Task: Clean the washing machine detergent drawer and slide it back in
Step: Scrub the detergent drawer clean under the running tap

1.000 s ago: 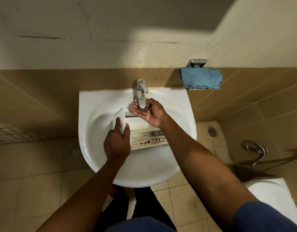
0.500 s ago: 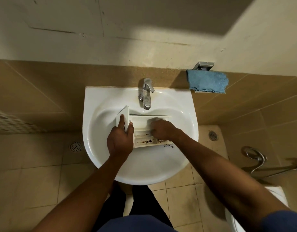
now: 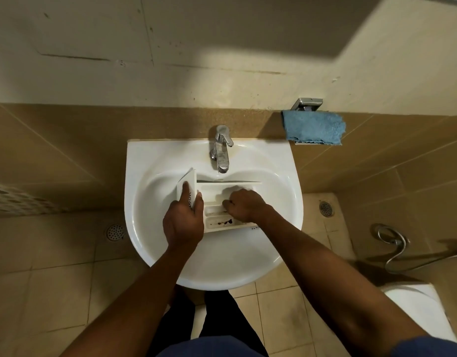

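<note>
Two hands work in the white sink [image 3: 155, 161] in the head view. The detergent drawer [image 3: 217, 191] lies across the basin at centre, under the tap [image 3: 221, 150] at 12 o'clock. The left hand [image 3: 183, 220] has its grip clasped on the drawer's front panel at the 9 o'clock end. The right hand [image 3: 244, 206] is curled into a loose fist, knuckles up, pressing down inside the compartments. Dark stains [image 3: 226, 222] mark the near compartment. A blue cloth [image 3: 313, 127] hangs at 2 o'clock.

Left hand [image 3: 183, 222] grips drawer [image 3: 222, 222] in sink [image 3: 273, 253]; right hand [image 3: 244, 206] seemingly scrubbing inside.
</note>
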`<state>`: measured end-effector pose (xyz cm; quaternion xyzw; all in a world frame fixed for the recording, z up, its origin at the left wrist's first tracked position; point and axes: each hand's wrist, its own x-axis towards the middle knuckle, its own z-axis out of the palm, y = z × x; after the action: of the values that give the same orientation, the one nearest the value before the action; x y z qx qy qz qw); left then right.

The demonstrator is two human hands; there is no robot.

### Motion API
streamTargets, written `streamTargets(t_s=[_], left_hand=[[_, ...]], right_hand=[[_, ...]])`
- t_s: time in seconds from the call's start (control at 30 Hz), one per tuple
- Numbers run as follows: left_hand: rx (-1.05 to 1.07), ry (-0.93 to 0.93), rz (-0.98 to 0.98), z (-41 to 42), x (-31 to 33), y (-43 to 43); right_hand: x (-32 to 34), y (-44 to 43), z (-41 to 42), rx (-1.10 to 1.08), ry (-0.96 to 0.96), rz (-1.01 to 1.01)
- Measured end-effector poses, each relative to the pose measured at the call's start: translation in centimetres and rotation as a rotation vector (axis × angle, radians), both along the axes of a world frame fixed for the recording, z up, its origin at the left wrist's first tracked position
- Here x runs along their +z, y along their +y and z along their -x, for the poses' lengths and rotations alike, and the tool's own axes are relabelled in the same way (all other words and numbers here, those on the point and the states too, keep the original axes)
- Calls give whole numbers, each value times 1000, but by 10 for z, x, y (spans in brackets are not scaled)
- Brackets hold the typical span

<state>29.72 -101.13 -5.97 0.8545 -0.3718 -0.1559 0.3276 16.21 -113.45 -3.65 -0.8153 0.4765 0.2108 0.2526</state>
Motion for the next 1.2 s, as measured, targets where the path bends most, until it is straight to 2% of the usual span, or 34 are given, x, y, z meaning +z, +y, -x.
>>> streamTargets(t_s=[0.1,0.27,0.33,0.4,0.5,0.57,0.63,0.73,0.87,0.97,1.0,1.07,1.1,1.2], left_hand=[[2,-7,-5,0,-2,0],[-29,-3,-7,-1,-5,0],[-29,-1,-1,-2,-5,1],[-26,2,-5,-3,-5,1],[-26,4,-3,-2,-6,1],[-23,5,-4,-3,-7,1],[-22,4,-12,-3,-7,0],[-19,15,-9,-2,-6,0],[-15,8,-26,-2,-4,-1],[-26,-3,-30,-2,-5,-1],[-24,-4,-31,-2,-6,-1],[-19,-3,-22,-2,-7,-1],[-17,-2,-16,-3,-8,-2],[-18,14,-9,-4,-10,-2]], right_hand=[[17,-19,-1,-86,-113,-53],[31,-53,-19,-776,-679,-453],[29,-57,-29,-983,-893,-695],[27,-57,-38,-1072,-1020,-963],[24,-57,-44,-1119,-1068,-1096],[26,-58,-43,-1107,-1023,-1076],[25,-57,-35,-979,-856,-920],[11,-42,-13,-659,-567,-641],[-3,-24,17,-46,-285,-212],[15,-35,22,53,-46,-106],[20,-40,21,65,-26,-67],[28,-45,16,-21,-143,-18],[29,-45,11,-190,-295,-76],[26,-37,-16,-844,-755,-443]])
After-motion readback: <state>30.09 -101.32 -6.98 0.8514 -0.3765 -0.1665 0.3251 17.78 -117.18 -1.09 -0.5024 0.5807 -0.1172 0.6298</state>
